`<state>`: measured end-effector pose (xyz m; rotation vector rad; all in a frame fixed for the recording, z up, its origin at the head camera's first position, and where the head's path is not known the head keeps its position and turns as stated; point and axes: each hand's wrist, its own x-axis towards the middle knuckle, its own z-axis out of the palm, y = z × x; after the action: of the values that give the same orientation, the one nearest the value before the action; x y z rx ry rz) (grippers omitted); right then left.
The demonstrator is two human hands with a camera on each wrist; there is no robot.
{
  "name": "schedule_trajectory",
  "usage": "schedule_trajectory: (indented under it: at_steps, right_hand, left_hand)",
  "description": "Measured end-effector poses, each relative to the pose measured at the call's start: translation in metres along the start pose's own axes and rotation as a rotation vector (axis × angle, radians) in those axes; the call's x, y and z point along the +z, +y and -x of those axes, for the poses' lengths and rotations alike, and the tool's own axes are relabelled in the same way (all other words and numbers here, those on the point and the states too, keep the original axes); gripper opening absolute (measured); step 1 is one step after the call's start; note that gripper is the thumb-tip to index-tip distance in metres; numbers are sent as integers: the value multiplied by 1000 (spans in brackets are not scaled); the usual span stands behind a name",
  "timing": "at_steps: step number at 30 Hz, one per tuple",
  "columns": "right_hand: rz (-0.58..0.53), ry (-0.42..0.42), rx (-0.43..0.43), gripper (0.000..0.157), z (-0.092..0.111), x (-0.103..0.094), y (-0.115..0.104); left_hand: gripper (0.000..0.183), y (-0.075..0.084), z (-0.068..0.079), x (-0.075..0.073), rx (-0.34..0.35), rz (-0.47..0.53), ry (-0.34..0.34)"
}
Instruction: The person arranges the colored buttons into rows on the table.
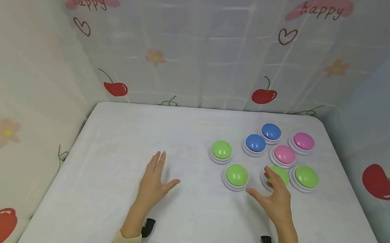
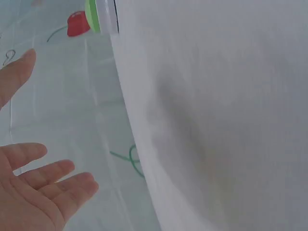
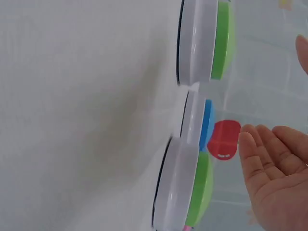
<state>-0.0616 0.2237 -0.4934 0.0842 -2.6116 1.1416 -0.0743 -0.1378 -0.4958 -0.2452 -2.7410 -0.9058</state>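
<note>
My left hand (image 1: 152, 183) hovers over the left half of the white table with fingers straight and thumb spread, holding nothing. On the right side, my right hand (image 1: 276, 199) is held above the table, thumb spread from the fingers, its palm bare in the right wrist view. Its fingers overlap a green push button (image 1: 280, 175) on a white base, partly hiding it. Just left of its thumb tip sits another green button (image 1: 237, 175). Close by on the right is a green button (image 1: 306, 177), and farther back left a green button (image 1: 221, 150).
Behind the green buttons stand two blue buttons (image 1: 255, 143) and two pink buttons (image 1: 284, 154), grouped toward the back right of the table (image 1: 137, 131). A printed curtain (image 1: 202, 51) hangs along the back and both sides. Each wrist wears a black band (image 1: 148, 228).
</note>
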Motion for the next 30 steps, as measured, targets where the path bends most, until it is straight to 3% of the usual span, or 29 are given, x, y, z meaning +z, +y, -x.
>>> schedule_trajectory:
  at_steps: [5, 10, 13, 20, 30]
  right_hand:
    - [-165, -119, 169, 81, 0, 8, -3]
    - [-229, -150, 288, 74, -6, 15, -1]
    - [-245, -156, 327, 73, -8, 20, 0]
    - [-257, -154, 354, 72, -12, 27, -1]
    - [-247, -201, 374, 71, -13, 32, 1]
  left_hand:
    - [82, 24, -9, 30, 21, 273, -21]
    - [74, 46, -21, 61, 1, 544, -101]
    - [72, 58, -27, 76, -39, 632, -165]
    - [67, 79, -38, 102, -70, 660, -270]
    - [65, 84, -45, 121, -49, 539, -302]
